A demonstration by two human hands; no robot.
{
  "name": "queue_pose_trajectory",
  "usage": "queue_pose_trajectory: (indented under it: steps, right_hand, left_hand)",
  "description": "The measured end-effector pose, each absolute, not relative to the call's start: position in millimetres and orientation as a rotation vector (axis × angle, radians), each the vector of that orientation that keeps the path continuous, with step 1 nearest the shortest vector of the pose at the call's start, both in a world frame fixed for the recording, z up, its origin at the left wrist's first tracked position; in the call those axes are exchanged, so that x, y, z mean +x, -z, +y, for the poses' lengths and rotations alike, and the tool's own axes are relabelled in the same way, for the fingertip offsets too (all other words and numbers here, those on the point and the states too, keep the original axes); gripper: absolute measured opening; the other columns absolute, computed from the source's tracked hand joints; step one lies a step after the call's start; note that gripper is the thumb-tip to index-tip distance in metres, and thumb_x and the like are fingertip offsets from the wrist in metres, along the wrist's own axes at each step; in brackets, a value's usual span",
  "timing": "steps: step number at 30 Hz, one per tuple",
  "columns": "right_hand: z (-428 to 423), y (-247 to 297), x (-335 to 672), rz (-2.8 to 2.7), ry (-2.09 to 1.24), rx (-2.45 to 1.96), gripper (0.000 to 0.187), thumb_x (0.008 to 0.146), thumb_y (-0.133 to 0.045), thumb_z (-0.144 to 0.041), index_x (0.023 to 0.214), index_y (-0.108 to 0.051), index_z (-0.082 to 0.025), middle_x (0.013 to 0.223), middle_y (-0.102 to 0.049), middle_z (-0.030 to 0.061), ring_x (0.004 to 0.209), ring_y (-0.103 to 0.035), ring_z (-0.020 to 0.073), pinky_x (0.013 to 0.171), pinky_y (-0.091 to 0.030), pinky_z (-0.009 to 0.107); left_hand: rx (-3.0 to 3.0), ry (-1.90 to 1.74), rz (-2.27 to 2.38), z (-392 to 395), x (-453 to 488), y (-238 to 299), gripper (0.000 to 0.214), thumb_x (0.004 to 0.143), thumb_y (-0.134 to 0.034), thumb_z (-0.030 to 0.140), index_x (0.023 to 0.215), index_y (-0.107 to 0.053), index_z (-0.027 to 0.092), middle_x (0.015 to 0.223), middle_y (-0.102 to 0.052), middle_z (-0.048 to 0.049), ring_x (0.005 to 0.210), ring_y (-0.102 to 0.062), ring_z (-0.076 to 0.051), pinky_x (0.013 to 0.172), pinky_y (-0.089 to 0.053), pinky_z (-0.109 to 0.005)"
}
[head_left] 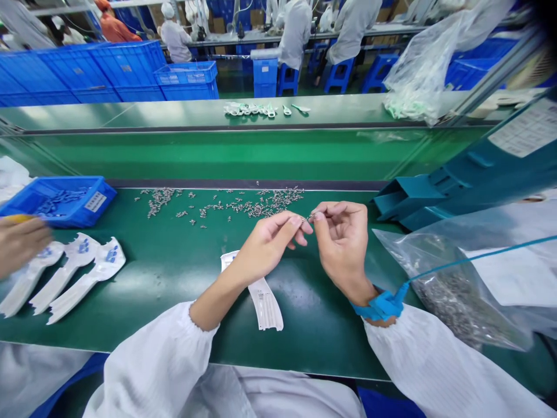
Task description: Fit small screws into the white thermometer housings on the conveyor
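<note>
My left hand [272, 241] and my right hand [343, 241] meet above the green bench, fingertips nearly touching. Each pinches a tiny silvery metal part, too small to make out its exact kind. Beneath my left wrist lies a curved white plastic piece [266, 307], partly covered by that forearm. Small dark marks show on its surface. Just beyond my hands, many small metal parts [270, 204] are scattered in loose heaps. A blue strap with a cord [380, 305] circles my right wrist.
At left, a co-worker's blurred hand [20, 244] holds something yellow near a blue tray [93, 203] of blue pieces. Several white plastic pieces [89, 278] lie below it. On the right are a clear bag of metal parts [461, 296] and teal bins [470, 168].
</note>
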State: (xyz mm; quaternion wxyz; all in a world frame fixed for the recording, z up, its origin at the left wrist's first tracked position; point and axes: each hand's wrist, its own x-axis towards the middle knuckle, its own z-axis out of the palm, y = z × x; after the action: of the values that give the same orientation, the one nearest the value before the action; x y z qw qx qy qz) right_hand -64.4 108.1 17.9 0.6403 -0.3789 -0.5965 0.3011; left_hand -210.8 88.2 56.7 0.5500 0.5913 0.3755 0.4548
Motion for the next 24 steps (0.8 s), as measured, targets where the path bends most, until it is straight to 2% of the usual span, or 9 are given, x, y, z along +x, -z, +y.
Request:
queue_pose_trajectory:
  steps: [3,6,8,12,14,17,20,24]
  right_hand:
    - [110.9,-20.1,-57.0,-1.505,-0.654,-0.992,0.017,0.091,-0.06,-0.024,0.103,-0.047,-0.026,0.094,-0.061,0.0019,0.086,-0.064,0.0174,0.077,-0.054,0.034]
    - [120.1,-19.2,-39.3,-1.842,-0.533,-1.153,0.009,0.089,-0.056,-0.019,0.096,-0.057,-0.023,0.089,-0.065,0.0027,0.078,-0.063,0.0185,0.073,-0.052,0.035]
    - [127.7,-15.8,-24.2,-2.034,-0.423,-1.241,0.013,0.087,-0.051,-0.015,0.089,-0.062,-0.022,0.087,-0.067,0.0042,0.076,-0.063,0.0204,0.073,-0.05,0.037]
    - [135.5,-11.5,-7.5,-2.129,-0.319,-1.303,0.023,0.086,-0.047,-0.014,0.089,-0.069,-0.022,0.098,-0.07,0.0081,0.091,-0.064,0.0266,0.081,-0.049,0.044]
    - [132.8,-14.8,-11.6,-2.092,-0.449,-1.248,0.021,0.089,-0.049,-0.021,0.092,-0.07,-0.023,0.101,-0.071,0.0075,0.091,-0.065,0.0261,0.08,-0.05,0.043]
    - [123.6,-23.2,-27.0,-2.039,-0.849,-1.142,0.021,0.093,-0.055,-0.038,0.095,-0.07,-0.024,0.095,-0.073,0.0046,0.085,-0.066,0.0233,0.074,-0.051,0.038]
    - [115.9,-26.8,-41.0,-1.944,-1.173,-1.061,0.029,0.089,-0.061,-0.05,0.091,-0.068,-0.022,0.089,-0.072,0.0038,0.083,-0.066,0.0221,0.075,-0.05,0.036]
    - [109.0,-26.8,-49.6,-1.825,-1.436,-1.008,0.037,0.082,-0.067,-0.055,0.089,-0.068,-0.019,0.089,-0.072,0.0045,0.085,-0.065,0.0209,0.079,-0.05,0.034]
  left_hand:
    - [1.744,-1.066,1.178,89.7,-220.7,-58.2,0.021,0.099,-0.052,0.033,0.091,-0.066,0.02,0.087,-0.069,-0.0015,0.082,-0.063,-0.015,0.074,-0.047,-0.027]
    - [2.071,-0.97,1.423,90.8,-226.6,-52.2,0.01,0.097,-0.057,0.027,0.095,-0.065,0.02,0.092,-0.07,-0.0012,0.087,-0.064,-0.017,0.075,-0.047,-0.028]
    - [2.209,-0.889,1.51,90.6,-227.1,-45.7,0.008,0.097,-0.059,0.026,0.097,-0.064,0.02,0.094,-0.07,-0.0014,0.089,-0.064,-0.018,0.079,-0.048,-0.03]
    - [2.33,-0.804,1.561,88.1,-223.1,-38.2,0.008,0.096,-0.06,0.027,0.093,-0.064,0.021,0.09,-0.07,-0.0012,0.087,-0.065,-0.02,0.079,-0.049,-0.032]
    - [2.39,-0.766,1.608,85.6,-220.4,-39.4,0.009,0.095,-0.06,0.027,0.092,-0.063,0.02,0.089,-0.07,-0.0022,0.085,-0.064,-0.021,0.076,-0.048,-0.033]
    - [2.475,-0.712,1.683,78.8,-217.1,-44.2,0.009,0.095,-0.059,0.025,0.09,-0.063,0.019,0.087,-0.069,-0.0043,0.085,-0.063,-0.023,0.073,-0.046,-0.033]
    - [2.525,-0.68,1.758,67.6,-215.9,-49.2,0.009,0.094,-0.058,0.022,0.088,-0.063,0.018,0.086,-0.068,-0.0056,0.086,-0.062,-0.024,0.072,-0.046,-0.034]
    - [2.484,-0.7,1.874,45.7,-218.5,-54.9,0.012,0.095,-0.056,0.021,0.086,-0.063,0.018,0.084,-0.067,-0.0045,0.086,-0.062,-0.024,0.074,-0.047,-0.035]
